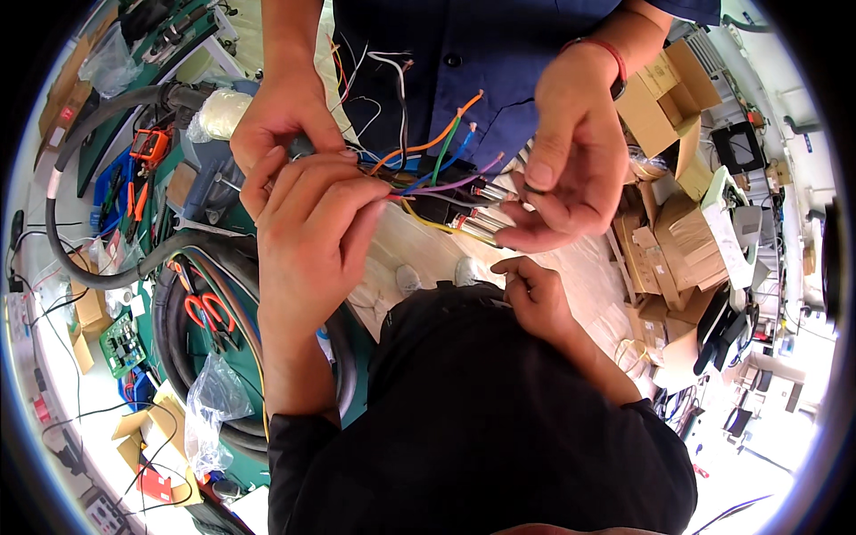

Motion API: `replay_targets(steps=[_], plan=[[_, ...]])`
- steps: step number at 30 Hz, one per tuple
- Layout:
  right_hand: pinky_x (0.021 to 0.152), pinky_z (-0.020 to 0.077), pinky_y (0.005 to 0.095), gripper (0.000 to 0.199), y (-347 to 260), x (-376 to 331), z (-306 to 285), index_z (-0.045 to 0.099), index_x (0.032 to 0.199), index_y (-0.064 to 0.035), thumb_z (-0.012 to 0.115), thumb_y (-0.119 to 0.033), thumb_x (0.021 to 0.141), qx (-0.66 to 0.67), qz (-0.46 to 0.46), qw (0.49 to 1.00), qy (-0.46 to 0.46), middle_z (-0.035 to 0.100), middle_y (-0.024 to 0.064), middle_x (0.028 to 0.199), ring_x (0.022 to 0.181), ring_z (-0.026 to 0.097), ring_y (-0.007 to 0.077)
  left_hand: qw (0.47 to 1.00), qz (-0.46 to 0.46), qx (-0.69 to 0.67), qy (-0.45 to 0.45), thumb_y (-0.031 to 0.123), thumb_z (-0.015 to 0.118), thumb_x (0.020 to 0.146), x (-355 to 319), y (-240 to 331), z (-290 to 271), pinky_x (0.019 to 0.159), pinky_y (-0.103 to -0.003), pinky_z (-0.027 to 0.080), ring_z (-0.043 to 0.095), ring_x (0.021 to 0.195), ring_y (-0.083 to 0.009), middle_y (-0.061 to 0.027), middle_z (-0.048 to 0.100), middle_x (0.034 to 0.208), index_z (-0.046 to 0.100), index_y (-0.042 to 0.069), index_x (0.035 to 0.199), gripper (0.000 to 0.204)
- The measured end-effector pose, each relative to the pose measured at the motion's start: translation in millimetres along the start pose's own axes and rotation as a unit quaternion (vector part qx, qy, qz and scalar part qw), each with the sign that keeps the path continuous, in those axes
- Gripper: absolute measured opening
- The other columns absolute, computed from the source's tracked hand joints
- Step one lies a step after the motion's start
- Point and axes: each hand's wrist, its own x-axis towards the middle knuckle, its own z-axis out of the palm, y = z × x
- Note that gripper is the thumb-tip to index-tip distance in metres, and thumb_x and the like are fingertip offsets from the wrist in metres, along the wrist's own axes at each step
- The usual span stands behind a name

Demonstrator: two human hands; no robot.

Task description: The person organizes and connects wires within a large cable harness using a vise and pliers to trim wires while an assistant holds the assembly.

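My left hand [321, 201] is closed around the base of a bundle of coloured wires [437, 156]. Its fingers lie beside the co-worker's hand [290, 116], which also grips there. Orange, green, blue, purple and yellow wires fan out to the right, some with bare copper ends. Thinner white and black wires [397, 67] stick up behind. Below the bundle are several shiny metal cylinders with red bands [481, 218], partly covered. The co-worker's other hand [571, 160] is at their right end. Nearer me, my right hand [542, 299] has its index finger stretched out, the others loosely curled, with nothing visible in it.
Thick black cable [169, 343] lies coiled on the green table [357, 343] at left, with red-handled scissors [212, 312] and a plastic bag [214, 406]. A green circuit board [123, 346] is farther left. Open cardboard boxes [669, 241] stand at right. A co-worker in blue [499, 53] stands opposite.
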Motion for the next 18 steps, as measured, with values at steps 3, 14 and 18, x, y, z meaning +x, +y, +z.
replay_targets(steps=[3, 14, 18], plan=[[0.061, 0.051, 0.0355, 0.019, -4.6, -2.4, -3.0, 0.065, 0.101, -0.0017, 0.051, 0.0, 0.087, -0.023, -0.064, 0.998, 0.001, 0.064, 0.0139, 0.07, 0.064, 0.066, 0.0255, 1.0, -0.017, -0.026, 0.001, 0.006, 0.074, 0.074, -3.8, -2.0, -3.7, 0.097, -0.041, 0.033, 0.064, 0.095, -0.0222, -0.0017, 0.065, 0.086, 0.065, 0.01, 0.085, 0.015], [0.063, 0.0525, 0.0368, 0.019, -11.4, -0.8, 10.1, 0.065, 0.098, -0.0018, 0.053, 0.001, 0.084, -0.041, -0.062, 0.997, -0.017, 0.065, 0.0149, 0.075, 0.068, 0.066, 0.0302, 0.999, -0.003, -0.035, -0.036, 0.008, 0.076, 0.073, -18.3, -6.8, -11.1, 0.101, -0.044, 0.033, 0.066, 0.096, -0.0208, -0.0001, 0.067, 0.083, 0.066, 0.012, 0.083, 0.015], [0.063, 0.0524, 0.0373, 0.018, -14.4, 1.0, 13.6, 0.065, 0.098, -0.0021, 0.054, 0.001, 0.084, -0.046, -0.064, 0.997, -0.017, 0.065, 0.0155, 0.075, 0.069, 0.066, 0.0307, 0.997, -0.018, -0.07, -0.016, 0.01, 0.077, 0.072, -26.3, -8.2, 5.3, 0.095, -0.041, 0.041, 0.063, 0.078, -0.0192, 0.0002, 0.062, 0.078, 0.068, 0.013, 0.086, 0.017]])
